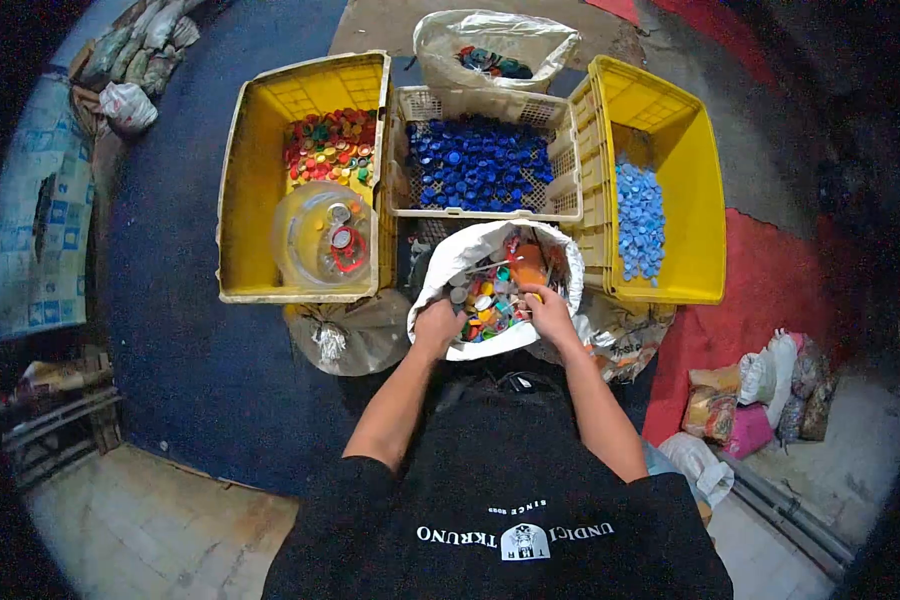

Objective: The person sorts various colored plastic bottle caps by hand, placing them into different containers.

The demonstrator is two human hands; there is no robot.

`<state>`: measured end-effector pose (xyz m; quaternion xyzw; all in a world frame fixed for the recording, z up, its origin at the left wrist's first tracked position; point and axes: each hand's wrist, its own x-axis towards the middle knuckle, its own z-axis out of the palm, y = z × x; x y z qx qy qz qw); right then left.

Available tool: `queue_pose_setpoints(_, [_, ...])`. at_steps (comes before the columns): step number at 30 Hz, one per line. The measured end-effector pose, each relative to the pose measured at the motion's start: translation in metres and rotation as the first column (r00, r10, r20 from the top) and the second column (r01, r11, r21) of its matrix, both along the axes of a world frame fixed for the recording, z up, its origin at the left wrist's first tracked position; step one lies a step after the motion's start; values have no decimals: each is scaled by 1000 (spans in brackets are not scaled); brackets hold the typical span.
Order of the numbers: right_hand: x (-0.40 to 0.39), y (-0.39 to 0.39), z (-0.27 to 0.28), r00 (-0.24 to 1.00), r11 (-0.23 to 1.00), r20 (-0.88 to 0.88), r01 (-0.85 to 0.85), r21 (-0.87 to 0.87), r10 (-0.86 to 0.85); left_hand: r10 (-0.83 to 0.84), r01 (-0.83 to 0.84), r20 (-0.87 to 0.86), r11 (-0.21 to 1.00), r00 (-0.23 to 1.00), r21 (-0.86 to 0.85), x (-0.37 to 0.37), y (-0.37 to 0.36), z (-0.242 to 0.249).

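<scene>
A white sack [442, 262] stands open in front of me, filled with mixed coloured caps [488, 300]. My left hand [440, 325] is at the sack's left inner edge, its fingertips closed around something hidden among the caps. My right hand [550, 312] is at the right side of the opening, thumb and fingers drawn together near a small yellow cap. An orange piece [528, 264] lies in the sack just beyond my right hand. Behind the sack, a white crate [582, 190] holds dark blue caps [475, 165].
A yellow crate [250, 200] on the left holds red, yellow and green caps and a clear round container [305, 235]. The right yellow crate [695, 200] holds light blue caps [639, 220]. Another sack [435, 45] stands behind. Tied bags [345, 340] sit below the crates.
</scene>
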<state>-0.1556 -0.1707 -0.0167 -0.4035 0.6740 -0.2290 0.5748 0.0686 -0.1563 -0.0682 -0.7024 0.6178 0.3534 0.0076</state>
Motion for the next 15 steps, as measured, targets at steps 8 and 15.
queue_pose_setpoints(8, [-5,7,-29,973,970,-165,-186,-159,160,-100,101,16,984,995,-149,-27,1,42])
queue_pose_setpoints(15, [-19,25,-46,997,995,59,-49,-85,54,-142,144,71,989,987,-23,-56,3,0])
